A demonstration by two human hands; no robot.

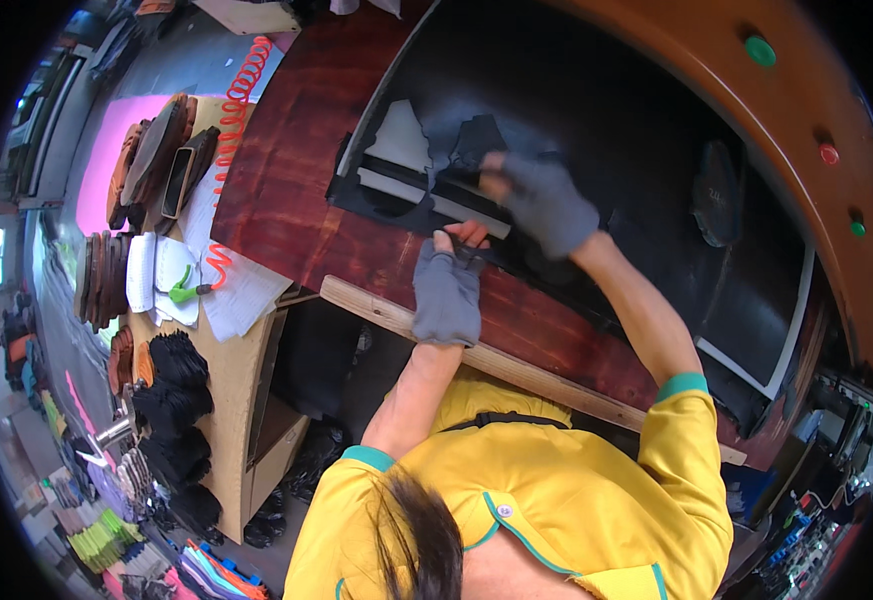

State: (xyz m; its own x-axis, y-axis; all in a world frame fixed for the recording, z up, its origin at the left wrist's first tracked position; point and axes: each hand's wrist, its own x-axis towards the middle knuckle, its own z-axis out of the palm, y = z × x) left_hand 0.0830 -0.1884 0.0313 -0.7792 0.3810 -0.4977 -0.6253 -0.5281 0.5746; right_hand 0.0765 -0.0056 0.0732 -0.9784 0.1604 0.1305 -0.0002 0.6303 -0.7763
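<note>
My left hand (446,295), in a grey fingerless glove, is at the near edge of a black sheet (636,120). Its bare fingertips are bent together at that edge and seem to pinch it. Over the sheet, my right hand (548,205), gloved the same way, is smeared by motion, so its grip is unclear. Close to its fingertips lies a dark, irregular piece (478,138). Pale grey shows through cut-out openings (401,140) in the sheet's left part. Further right, a dark outlined shape (716,195) rests on the black surface.
An orange machine beam (806,110) with green and red buttons arches along the right. The reddish-brown table (286,160) has a wooden front rail (371,308). On a side bench at left are stacked brown pieces (106,280), papers, black bundles (176,380) and a red coiled hose (226,130).
</note>
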